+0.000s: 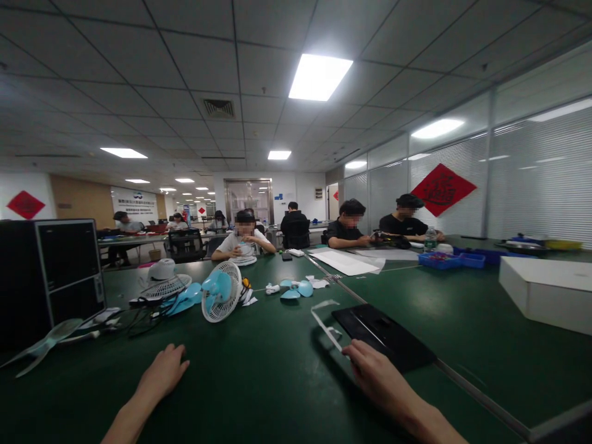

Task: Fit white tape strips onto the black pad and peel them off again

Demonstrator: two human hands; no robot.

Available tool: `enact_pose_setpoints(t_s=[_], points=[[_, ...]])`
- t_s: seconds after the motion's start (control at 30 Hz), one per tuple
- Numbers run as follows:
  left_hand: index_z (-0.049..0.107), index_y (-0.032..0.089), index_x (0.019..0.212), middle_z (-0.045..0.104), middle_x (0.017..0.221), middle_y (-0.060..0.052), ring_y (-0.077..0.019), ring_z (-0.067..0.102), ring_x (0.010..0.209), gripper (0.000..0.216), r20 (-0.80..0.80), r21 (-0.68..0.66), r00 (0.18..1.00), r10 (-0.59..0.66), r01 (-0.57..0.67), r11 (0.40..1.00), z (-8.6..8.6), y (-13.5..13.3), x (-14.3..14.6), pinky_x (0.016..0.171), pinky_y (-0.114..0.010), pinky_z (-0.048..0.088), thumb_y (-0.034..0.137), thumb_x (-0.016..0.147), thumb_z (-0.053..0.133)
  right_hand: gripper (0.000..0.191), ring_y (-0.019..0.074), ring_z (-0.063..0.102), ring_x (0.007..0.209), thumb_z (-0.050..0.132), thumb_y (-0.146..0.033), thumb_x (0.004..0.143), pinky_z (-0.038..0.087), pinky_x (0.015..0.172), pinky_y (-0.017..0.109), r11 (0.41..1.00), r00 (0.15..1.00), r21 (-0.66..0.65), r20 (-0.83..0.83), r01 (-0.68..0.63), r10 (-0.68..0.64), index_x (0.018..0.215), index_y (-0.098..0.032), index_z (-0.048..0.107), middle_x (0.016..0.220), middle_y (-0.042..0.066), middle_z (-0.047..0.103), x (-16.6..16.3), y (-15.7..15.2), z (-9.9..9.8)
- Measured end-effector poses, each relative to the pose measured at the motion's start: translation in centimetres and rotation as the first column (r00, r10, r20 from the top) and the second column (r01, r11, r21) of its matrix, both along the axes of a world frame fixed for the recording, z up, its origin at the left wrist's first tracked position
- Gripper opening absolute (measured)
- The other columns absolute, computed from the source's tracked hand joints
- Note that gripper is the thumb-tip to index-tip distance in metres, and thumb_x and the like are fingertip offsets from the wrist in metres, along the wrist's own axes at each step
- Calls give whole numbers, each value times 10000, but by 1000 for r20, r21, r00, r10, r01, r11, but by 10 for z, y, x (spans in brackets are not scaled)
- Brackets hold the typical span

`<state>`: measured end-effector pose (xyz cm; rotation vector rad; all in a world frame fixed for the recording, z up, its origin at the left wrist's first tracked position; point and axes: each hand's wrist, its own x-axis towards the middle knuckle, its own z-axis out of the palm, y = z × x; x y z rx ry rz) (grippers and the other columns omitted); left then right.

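Observation:
My right hand (372, 370) pinches the near end of a thin, bent white strip (327, 330), whose far end curls over the green table. Just beyond that hand, a flat black panel (383, 336) with a raised part in its middle lies on the table. My left hand (163, 370) rests on the green tabletop, holding nothing, its fingers loosely bent and apart. Ahead of it stands a white fan cage with blue blades (222, 291). A loose blue fan blade (296, 288) lies further off, by scraps of white paper (319, 282).
A black computer tower (50, 265) stands at the left, near clear blades (50, 342) and dark cables (143, 314). A white box (546, 290) and blue trays (444, 259) are at the right. Several people sit across the table, near white sheets (346, 260).

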<state>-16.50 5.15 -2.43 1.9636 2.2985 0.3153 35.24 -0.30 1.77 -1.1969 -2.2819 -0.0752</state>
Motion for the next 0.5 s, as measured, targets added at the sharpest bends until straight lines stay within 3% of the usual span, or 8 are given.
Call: enact_pose_setpoints(t_s=[0.1,0.2,0.3,0.4,0.5], points=[[582,139,1123,571,1171,-146,-273,573,1045,446,1,20,1000,1,-1,1000,1,-1,1,829,-371,490,400,793,434,253,172,587,887,439,-128,815,465,792,273,992,995,-117,80,-48,58,972,-219,616,990,53,606,-5,-7,-2],[569,138,1147,561,1192,-144,-269,571,1053,449,15,-4,1000,13,-13,1000,5,-3,4,825,-365,493,385,797,434,202,173,594,859,529,-294,823,465,750,267,979,998,-199,47,-38,48,988,-232,627,997,42,608,0,0,7],[561,138,1166,558,1200,-141,-261,571,1060,444,13,-25,1000,8,-8,1000,9,-5,6,831,-353,491,364,806,433,291,193,601,855,448,-367,882,464,750,294,962,976,-171,-13,211,-216,1028,-192,629,1003,82,618,25,30,19],[579,137,1142,567,1183,-144,-259,576,1051,423,-3,-10,1000,10,-10,1000,8,-4,6,834,-350,489,360,809,441,261,238,592,961,479,-273,856,442,831,321,829,840,-132,79,543,-538,1008,-125,631,1044,145,622,63,71,26],[586,132,1134,570,1180,-149,-261,579,1047,424,-4,-6,1000,10,-10,1000,5,-2,4,830,-347,491,365,805,456,214,267,617,939,507,-238,828,462,748,321,711,737,-196,135,675,-662,919,-105,648,997,177,648,93,100,26]])
